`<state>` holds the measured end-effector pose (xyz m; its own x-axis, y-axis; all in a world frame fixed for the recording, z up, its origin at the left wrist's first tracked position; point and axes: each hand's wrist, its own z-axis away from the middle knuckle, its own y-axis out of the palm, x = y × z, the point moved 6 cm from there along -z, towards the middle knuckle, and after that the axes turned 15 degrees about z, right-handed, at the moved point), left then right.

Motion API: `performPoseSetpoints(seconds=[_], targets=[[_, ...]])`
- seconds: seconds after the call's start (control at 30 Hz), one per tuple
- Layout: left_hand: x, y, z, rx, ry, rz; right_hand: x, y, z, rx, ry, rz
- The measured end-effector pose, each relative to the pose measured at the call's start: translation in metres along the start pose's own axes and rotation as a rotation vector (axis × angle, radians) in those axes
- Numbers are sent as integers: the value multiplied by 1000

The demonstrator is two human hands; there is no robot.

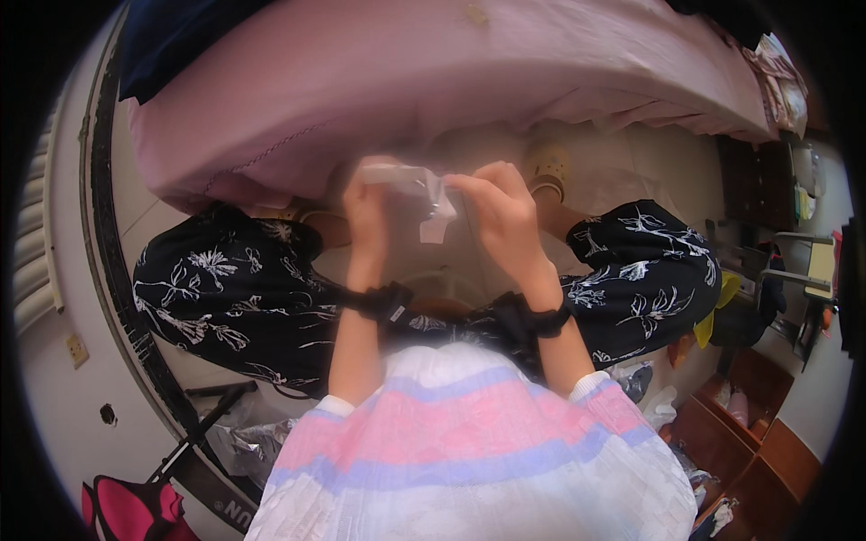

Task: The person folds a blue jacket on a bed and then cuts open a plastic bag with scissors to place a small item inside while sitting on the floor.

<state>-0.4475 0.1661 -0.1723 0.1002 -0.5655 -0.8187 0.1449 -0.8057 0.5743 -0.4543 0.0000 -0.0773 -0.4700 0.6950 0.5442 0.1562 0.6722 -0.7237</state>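
Observation:
Between my hands is a small, thin whitish packet or wrapper [436, 209], partly clear and shiny, with a pale pink flap hanging down. My left hand [369, 196] grips its left end, where a flat white piece lies over the fingers. My right hand [500, 196] pinches the top right part between thumb and forefinger. Both hands are raised above the floor, between my knees and near the bed's edge. Black bands circle both wrists. Blur hides what exactly the packet is.
A bed or couch with a pink cover [406, 81] spans the front. Dark cloth [176, 47] lies at its left end. A yellow clog [549, 166] shows beyond my right hand. Brown wooden shelving [724, 433] stands at the lower right, and plastic bags [250, 439] lie at the lower left.

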Motion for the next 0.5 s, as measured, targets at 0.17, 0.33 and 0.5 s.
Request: performPoseSetpoints(seconds=[0.17, 0.33, 0.5], targets=[[-4, 19, 4, 164, -2, -9, 2, -4, 0, -63, -17, 1], [-8, 29, 6, 127, -124, 78, -20, 0, 5, 57, 385, -222], [-11, 29, 5, 120, -194, 103, -27, -1, 7, 179, 511, -348]])
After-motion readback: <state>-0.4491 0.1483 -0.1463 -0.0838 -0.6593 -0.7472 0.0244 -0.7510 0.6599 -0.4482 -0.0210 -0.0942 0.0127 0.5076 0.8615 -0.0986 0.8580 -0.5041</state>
